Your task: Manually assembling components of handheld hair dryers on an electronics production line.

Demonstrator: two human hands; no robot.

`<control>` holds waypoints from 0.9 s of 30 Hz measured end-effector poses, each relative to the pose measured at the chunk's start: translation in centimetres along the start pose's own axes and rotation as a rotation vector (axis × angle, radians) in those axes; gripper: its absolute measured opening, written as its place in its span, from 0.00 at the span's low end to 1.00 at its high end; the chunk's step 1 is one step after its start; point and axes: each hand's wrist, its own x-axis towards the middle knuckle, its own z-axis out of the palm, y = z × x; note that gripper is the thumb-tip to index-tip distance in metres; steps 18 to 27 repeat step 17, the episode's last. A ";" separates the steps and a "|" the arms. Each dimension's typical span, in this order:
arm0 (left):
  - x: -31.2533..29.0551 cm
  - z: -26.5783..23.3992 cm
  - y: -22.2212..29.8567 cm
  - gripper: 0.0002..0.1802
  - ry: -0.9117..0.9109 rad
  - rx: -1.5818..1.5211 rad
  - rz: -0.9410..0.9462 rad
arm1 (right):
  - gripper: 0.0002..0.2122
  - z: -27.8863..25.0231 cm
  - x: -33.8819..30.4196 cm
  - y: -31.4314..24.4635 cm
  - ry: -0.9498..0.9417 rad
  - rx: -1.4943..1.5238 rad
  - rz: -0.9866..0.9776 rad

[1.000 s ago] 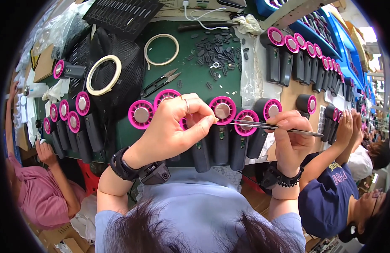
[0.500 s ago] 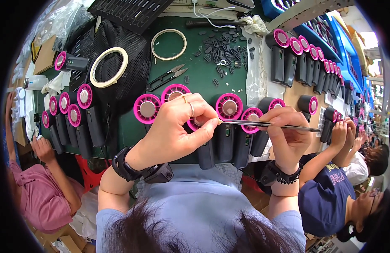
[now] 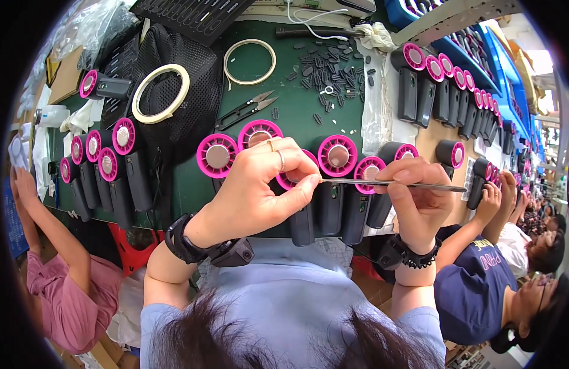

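Two hands work a thin tool at a pink-headed device on the green mat.

At the mat's left edge stand pink-and-black devices (image 3: 121,163), with a roll of tape (image 3: 161,93) on black mesh behind them. The left hand (image 3: 260,190) curls over one such device (image 3: 302,212) at the near edge, thumb and forefinger pressed together at the tip of the metal tweezers (image 3: 395,183). The right hand (image 3: 420,197) pinches the tweezers' shaft, held level just above the row. Snips (image 3: 244,111) and small black parts (image 3: 324,67) lie toward the far edge. Blue bins (image 3: 481,61) line the right; a neighbour's hands (image 3: 497,190) work beside.
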 end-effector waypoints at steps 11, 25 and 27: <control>-0.7 -1.0 -0.3 0.03 0.028 0.054 0.026 | 0.06 0.4 -0.3 0.4 -0.308 -0.216 -0.113; -3.0 -4.1 0.6 0.04 0.189 -0.031 -0.124 | 0.06 1.7 -1.2 1.6 -0.129 0.015 0.001; -3.0 -4.1 0.6 0.04 0.189 -0.031 -0.124 | 0.06 1.7 -1.2 1.6 -0.129 0.015 0.001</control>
